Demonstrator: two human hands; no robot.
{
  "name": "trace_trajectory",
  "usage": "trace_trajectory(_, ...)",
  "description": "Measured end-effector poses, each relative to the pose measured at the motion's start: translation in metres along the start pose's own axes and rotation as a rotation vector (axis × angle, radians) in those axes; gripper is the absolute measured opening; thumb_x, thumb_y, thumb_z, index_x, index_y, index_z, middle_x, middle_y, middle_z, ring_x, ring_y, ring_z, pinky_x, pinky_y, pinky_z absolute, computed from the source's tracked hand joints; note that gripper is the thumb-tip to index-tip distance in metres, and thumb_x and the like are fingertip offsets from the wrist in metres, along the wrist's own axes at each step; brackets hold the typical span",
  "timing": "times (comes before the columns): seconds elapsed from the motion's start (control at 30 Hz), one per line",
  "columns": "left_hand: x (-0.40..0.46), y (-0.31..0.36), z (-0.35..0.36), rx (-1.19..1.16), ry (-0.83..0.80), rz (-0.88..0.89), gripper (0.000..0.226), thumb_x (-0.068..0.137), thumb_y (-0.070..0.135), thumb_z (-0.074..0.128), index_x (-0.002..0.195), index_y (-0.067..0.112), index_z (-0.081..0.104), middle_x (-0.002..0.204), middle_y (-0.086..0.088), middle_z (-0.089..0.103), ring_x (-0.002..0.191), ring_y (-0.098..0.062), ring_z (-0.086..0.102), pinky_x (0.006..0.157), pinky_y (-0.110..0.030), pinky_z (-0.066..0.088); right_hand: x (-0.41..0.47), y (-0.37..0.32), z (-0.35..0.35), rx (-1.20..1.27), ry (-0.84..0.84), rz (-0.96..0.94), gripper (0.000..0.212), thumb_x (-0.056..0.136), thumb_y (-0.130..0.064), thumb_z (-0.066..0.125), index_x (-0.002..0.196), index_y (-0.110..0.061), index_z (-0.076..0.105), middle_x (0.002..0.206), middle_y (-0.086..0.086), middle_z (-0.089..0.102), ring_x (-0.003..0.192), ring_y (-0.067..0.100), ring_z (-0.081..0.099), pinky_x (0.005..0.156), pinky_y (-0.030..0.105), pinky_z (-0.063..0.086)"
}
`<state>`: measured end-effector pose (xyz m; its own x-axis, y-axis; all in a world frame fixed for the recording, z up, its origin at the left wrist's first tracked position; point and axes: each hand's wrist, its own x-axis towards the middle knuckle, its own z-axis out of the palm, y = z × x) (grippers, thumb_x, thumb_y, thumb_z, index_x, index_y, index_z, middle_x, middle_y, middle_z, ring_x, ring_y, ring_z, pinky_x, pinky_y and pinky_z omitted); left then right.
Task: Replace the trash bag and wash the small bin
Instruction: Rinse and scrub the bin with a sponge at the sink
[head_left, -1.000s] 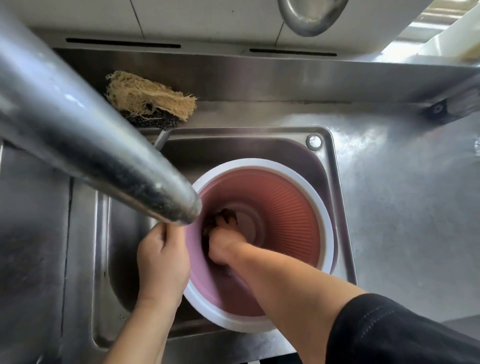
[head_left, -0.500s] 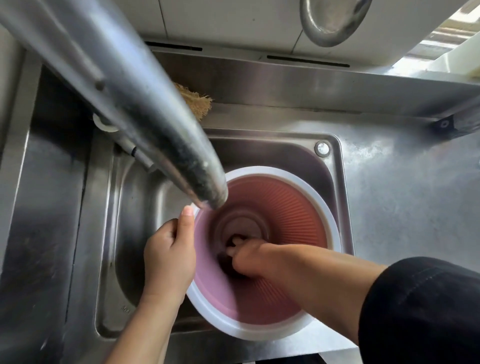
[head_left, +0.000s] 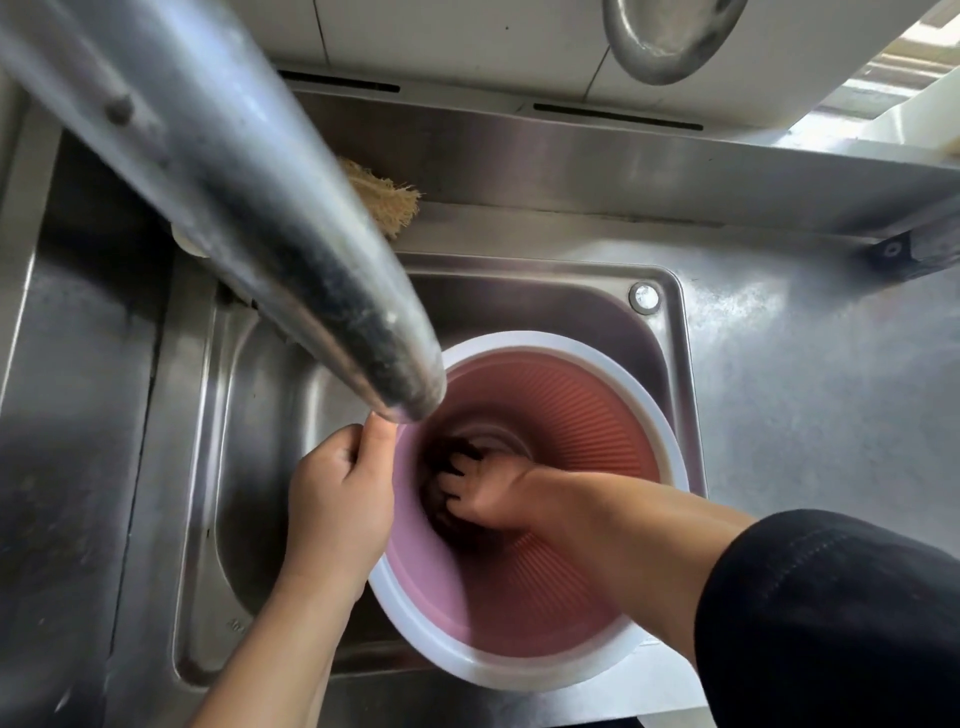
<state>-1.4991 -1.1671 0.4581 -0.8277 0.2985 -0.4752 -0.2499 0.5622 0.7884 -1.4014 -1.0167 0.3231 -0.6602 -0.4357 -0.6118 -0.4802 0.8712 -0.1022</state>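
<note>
I see the small round pink plastic bin with a white rim sitting in the shiny steel sink, tipped a little toward me so its open mouth faces up. My left hand is on the side of the bin away from the tabletop, curled over the rim with the thumb pinching the edge. I think it holds the bin there so it will not spin or slide while I scrub. My right hand is deep inside the bin, near the bottom, with its fingers bent around a dark scrubber and pushing it on the bin wall. The scrubber is dark and blurry, so I cannot tell what kind it is. The big grey metal tap hangs just above the bin's rim, maybe so water can fall right in, but I see no water coming out now. A yellow stringy scrub pad rests behind the bin on the back ledge, partly hidden by the tap. No trash bag shows, so I guess that part is for later.
</note>
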Motion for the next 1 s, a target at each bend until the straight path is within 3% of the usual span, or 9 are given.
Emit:
trace_trajectory(0.1, -0.002, 0.001, -0.001, 0.000, -0.004, -0.017, 0.080, 0.077, 0.080, 0.040, 0.079, 0.004, 0.062, 0.075, -0.021, 0.064, 0.076, -0.038, 0.062, 0.068, -0.053, 0.055, -0.003, 0.008, 0.000, 0.174, -0.010, 0.336, 0.050, 0.107, -0.019, 0.025, 0.151, 0.003, 0.026, 0.156, 0.023, 0.030, 0.139, 0.045, 0.031, 0.111, 0.057, 0.032)
trace_trajectory(0.2, -0.003, 0.002, 0.001, -0.020, -0.002, -0.008, 0.080, 0.078, 0.078, 0.040, 0.076, 0.000, 0.057, 0.072, -0.023, 0.060, 0.060, -0.028, 0.055, 0.057, -0.041, 0.048, -0.003, 0.011, -0.002, 0.272, -0.064, 0.543, 0.051, 0.106, -0.010, 0.022, 0.153, 0.008, 0.012, 0.160, 0.027, 0.020, 0.143, 0.049, 0.025, 0.113, 0.060, 0.029)
trace_trajectory(0.27, -0.004, 0.002, 0.001, -0.026, 0.006, 0.001, 0.081, 0.078, 0.079, 0.040, 0.074, -0.001, 0.054, 0.069, -0.023, 0.056, 0.055, -0.019, 0.048, 0.055, -0.034, 0.042, 0.000, 0.006, -0.002, 0.317, -0.151, 0.634, 0.051, 0.104, -0.004, 0.022, 0.152, 0.010, 0.011, 0.161, 0.030, 0.013, 0.142, 0.053, 0.022, 0.109, 0.063, 0.032)
trace_trajectory(0.33, -0.004, 0.001, 0.001, -0.026, 0.029, 0.009, 0.082, 0.078, 0.080, 0.040, 0.071, -0.001, 0.053, 0.067, -0.023, 0.055, 0.055, -0.025, 0.047, 0.055, -0.034, 0.042, 0.003, 0.002, -0.001, 0.351, -0.244, 0.746, 0.052, 0.103, -0.003, 0.024, 0.151, 0.013, 0.014, 0.159, 0.033, 0.013, 0.139, 0.055, 0.025, 0.105, 0.064, 0.037)
trace_trajectory(0.47, -0.004, 0.000, 0.001, -0.046, 0.061, 0.017, 0.074, 0.088, 0.071, 0.046, 0.069, -0.001, 0.052, 0.066, -0.022, 0.055, 0.054, -0.025, 0.047, 0.055, -0.034, 0.042, 0.013, 0.001, -0.004, 0.438, -0.386, 0.863, 0.047, 0.105, -0.010, 0.032, 0.149, 0.007, 0.034, 0.157, 0.025, 0.031, 0.144, 0.043, 0.031, 0.113, 0.056, 0.034)
trace_trajectory(0.63, -0.003, 0.005, 0.010, -0.018, 0.071, 0.043, 0.069, 0.085, 0.070, 0.048, 0.061, 0.005, 0.046, 0.055, -0.011, 0.051, 0.051, -0.017, 0.045, 0.053, -0.034, 0.040, 0.005, -0.008, -0.017, 0.638, -0.429, 0.768, 0.034, 0.099, -0.017, 0.051, 0.128, -0.005, 0.062, 0.137, 0.016, 0.058, 0.127, 0.036, 0.053, 0.104, 0.048, 0.046)
trace_trajectory(0.8, -0.003, 0.006, 0.014, -0.038, 0.058, 0.045, 0.069, 0.088, 0.067, 0.050, 0.064, 0.002, 0.047, 0.058, -0.016, 0.051, 0.051, -0.015, 0.044, 0.053, -0.034, 0.041, 0.002, -0.010, -0.023, 0.925, -0.540, 0.763, 0.021, 0.093, -0.018, 0.056, 0.105, -0.001, 0.062, 0.114, 0.012, 0.057, 0.125, 0.030, 0.052, 0.103, 0.037, 0.042)
trace_trajectory(0.87, -0.003, 0.007, 0.014, -0.042, 0.050, 0.042, 0.073, 0.085, 0.071, 0.048, 0.066, 0.000, 0.050, 0.062, -0.018, 0.054, 0.053, -0.018, 0.047, 0.053, -0.035, 0.042, 0.005, -0.018, -0.023, 1.084, -0.586, 0.765, 0.027, 0.095, -0.018, 0.051, 0.111, 0.000, 0.063, 0.114, 0.014, 0.062, 0.118, 0.031, 0.058, 0.096, 0.035, 0.044)
trace_trajectory(1.0, -0.004, 0.010, 0.013, -0.040, 0.038, 0.029, 0.072, 0.085, 0.071, 0.047, 0.067, 0.001, 0.053, 0.064, -0.018, 0.058, 0.064, -0.035, 0.056, 0.059, -0.047, 0.050, 0.008, -0.035, -0.031, 1.124, -0.347, 0.807, 0.031, 0.088, -0.021, 0.052, 0.112, -0.012, 0.070, 0.112, 0.011, 0.069, 0.105, 0.031, 0.063, 0.089, 0.036, 0.048)
